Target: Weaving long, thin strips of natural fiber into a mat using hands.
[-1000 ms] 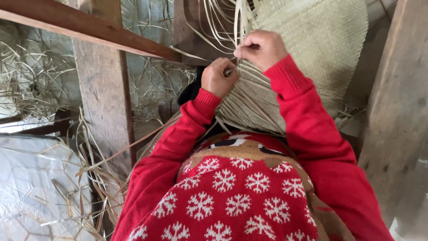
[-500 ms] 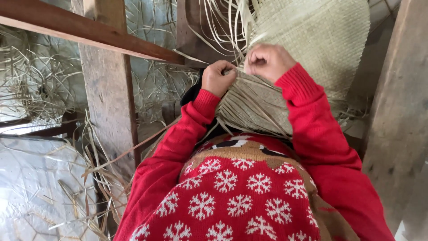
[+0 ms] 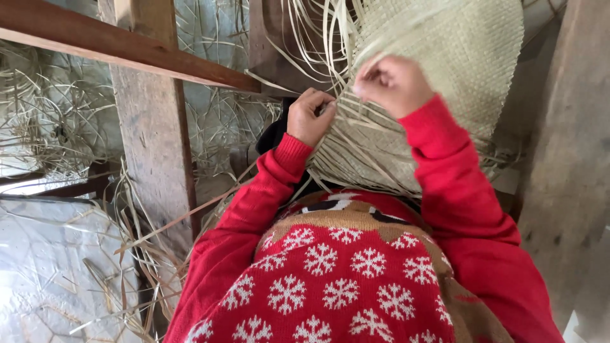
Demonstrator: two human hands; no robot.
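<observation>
A pale woven straw mat [image 3: 464, 57] lies in front of me, with loose unwoven strips [image 3: 365, 149] fanning toward my lap. At the mat's left edge my left hand [image 3: 309, 117] pinches several of those strips between curled fingers. My right hand [image 3: 394, 82] is up and to the right of it, closed on a thin strip that it lifts off the weave. Both arms wear red knitted sleeves. More loose strips [image 3: 318, 32] stick up from the mat's far edge.
A dark wooden beam [image 3: 127, 54] slants across the upper left, over an upright weathered post [image 3: 152, 140]. Dry straw [image 3: 38, 121] litters the left side, above a pale plastic sheet [image 3: 44, 260]. A wide wooden plank [image 3: 565, 159] stands at the right.
My right hand has moved right and slightly down, drawing a strip away from the left hand. The left hand stays at the mat's edge, its fingers now more spread over the strips.
</observation>
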